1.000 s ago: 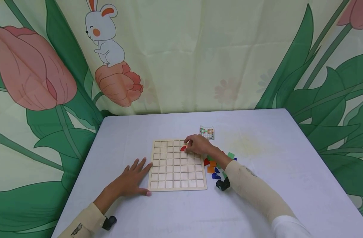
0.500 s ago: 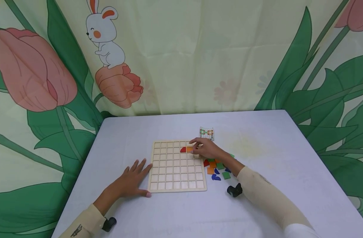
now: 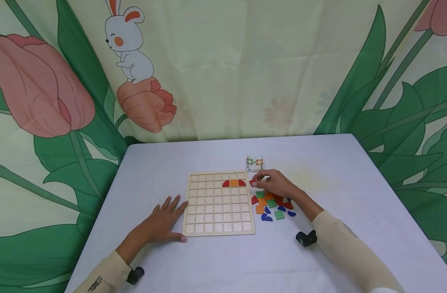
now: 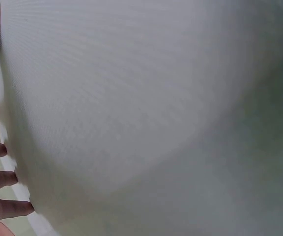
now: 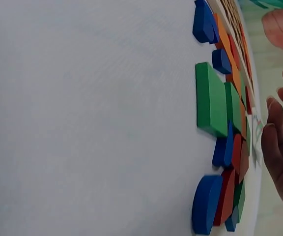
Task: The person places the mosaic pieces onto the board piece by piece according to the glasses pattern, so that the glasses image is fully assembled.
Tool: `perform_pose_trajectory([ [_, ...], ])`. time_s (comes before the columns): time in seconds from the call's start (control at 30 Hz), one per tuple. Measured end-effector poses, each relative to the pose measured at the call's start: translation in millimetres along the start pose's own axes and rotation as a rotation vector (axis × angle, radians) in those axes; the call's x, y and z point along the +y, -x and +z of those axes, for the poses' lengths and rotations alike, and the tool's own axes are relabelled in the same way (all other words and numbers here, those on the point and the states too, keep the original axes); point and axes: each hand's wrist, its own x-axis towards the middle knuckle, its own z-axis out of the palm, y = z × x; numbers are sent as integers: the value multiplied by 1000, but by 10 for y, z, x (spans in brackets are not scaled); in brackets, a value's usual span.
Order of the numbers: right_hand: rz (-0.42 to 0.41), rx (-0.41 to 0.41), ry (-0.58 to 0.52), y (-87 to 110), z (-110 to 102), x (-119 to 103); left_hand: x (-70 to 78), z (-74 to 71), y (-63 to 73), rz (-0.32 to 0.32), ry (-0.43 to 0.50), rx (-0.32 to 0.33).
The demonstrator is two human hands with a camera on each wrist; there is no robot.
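Fingers of the left hand [image 3: 164, 224] lie spread and nearly straight, with nothing held; the index tip touches the left rim of the gridded board and the thumb tip sits by its near-left corner. Those of the right hand [image 3: 274, 182] are bent, thumb and index pinching a red piece [image 3: 252, 183] just off the board's right rim; whether it touches the table I cannot tell.

Beyond both sets of fingers hangs a curtain [image 3: 223, 81] printed with tulips and a white rabbit. Under them spreads the white table [image 3: 153, 171]. Between the two hands lies the board [image 3: 208, 209], mostly bare squares; to the left of the right fingertips, one row holds a red piece, an orange square [image 3: 234, 183] and another red piece, side by side. Just beyond those fingertips lies a patterned card [image 3: 254, 163]. Nearer the person than the right fingers, loose green squares [image 3: 279, 215], orange squares [image 3: 260, 209], red pieces [image 3: 254, 200] and small blue pieces [image 3: 268, 218] crowd together, the hand and wrist hiding some of the pile's far side.
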Motion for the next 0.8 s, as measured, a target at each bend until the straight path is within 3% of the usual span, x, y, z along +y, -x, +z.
perform_pose_trajectory([
  [0.33, 50, -70, 144, 270, -150, 149, 19, -15, -7, -6, 6, -10],
  [0.53, 61, -83, 208, 310, -171, 185, 45, -58, 7, -22, 21, -24],
  [0.8, 17, -54, 277, 312, -137, 219, 35, -52, 1, -26, 20, -35],
])
